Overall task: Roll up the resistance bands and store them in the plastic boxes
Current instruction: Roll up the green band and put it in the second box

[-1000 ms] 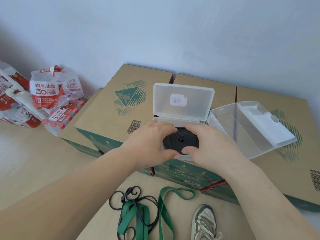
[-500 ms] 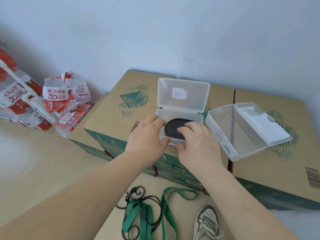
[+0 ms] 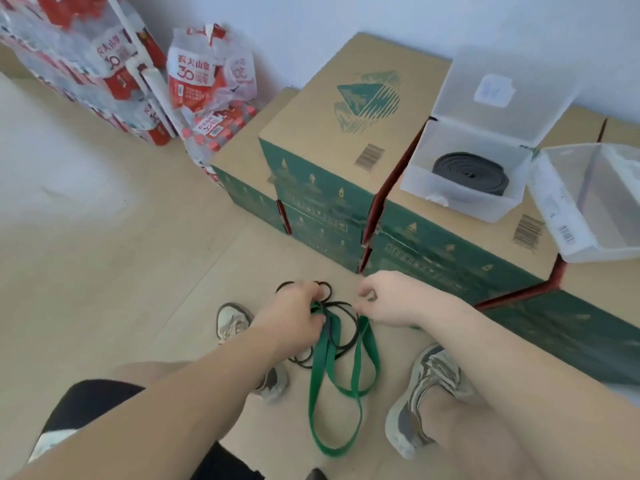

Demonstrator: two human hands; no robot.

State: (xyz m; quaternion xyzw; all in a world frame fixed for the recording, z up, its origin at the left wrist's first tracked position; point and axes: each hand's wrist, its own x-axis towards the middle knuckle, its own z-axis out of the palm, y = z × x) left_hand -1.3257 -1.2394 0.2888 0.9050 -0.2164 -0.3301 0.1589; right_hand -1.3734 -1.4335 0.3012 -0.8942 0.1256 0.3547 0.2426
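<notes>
A rolled black band (image 3: 471, 173) lies inside an open clear plastic box (image 3: 446, 199) on top of the cardboard cartons. A second open clear box (image 3: 568, 216) stands to its right and looks empty. On the floor lies a tangle of green bands (image 3: 320, 375) and thin black bands (image 3: 341, 348). My left hand (image 3: 294, 317) grips the green band where it crosses the black ones. My right hand (image 3: 394, 301) pinches a green strand beside it.
Cardboard cartons (image 3: 346, 140) stand stacked against the wall ahead. Wrapped packs of water bottles (image 3: 207, 91) sit at the back left. My two shoes (image 3: 422, 396) stand on the floor either side of the bands.
Both hands left the rolled black band in the box and dropped to the floor, where they now hold the green band. The view tilted down.
</notes>
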